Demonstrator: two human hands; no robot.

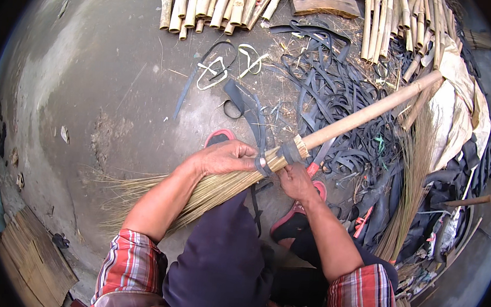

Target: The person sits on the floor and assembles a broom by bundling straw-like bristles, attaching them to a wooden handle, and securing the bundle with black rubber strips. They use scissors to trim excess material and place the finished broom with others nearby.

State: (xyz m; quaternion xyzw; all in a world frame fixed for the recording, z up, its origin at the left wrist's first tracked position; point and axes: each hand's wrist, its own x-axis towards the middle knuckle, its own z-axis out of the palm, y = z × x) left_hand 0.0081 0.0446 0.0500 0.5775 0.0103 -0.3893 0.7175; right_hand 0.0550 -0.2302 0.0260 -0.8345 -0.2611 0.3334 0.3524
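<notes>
- Head view, far left: a flat bundle of brown split-bamboo slats (35, 258) lies on the grey concrete floor (107, 73), well apart from the hands.
- Next to the right, the loose tan straw bristles of a broom (155, 195) fan out low across the floor and run under the person's left forearm.
- Left hand (225, 157) is clenched around the bound neck of the bristle bundle, knuckles up, touching a dark rubber strap (265, 163) wound about the straw.
- Beneath the hands, a dark blue trouser leg (220, 255) fills the middle; red-strapped sandals (295, 218) show on both sides of the broom.
- Right hand (295, 180) sits just beside the left, fingers curled against the underside of the bundle where the strap binds it; whether it pinches the strap end I cannot tell.
- From that binding a long pale wooden handle (370, 111) slants up to the right, clear of the floor.
- Behind it lies a tangled heap of black rubber strips (343, 86), with rows of cut bamboo canes (217, 4) along the top edge.
- Further right, a second bunch of tan straw (413, 178) lies beside a crumpled pale sack (460, 101).
</notes>
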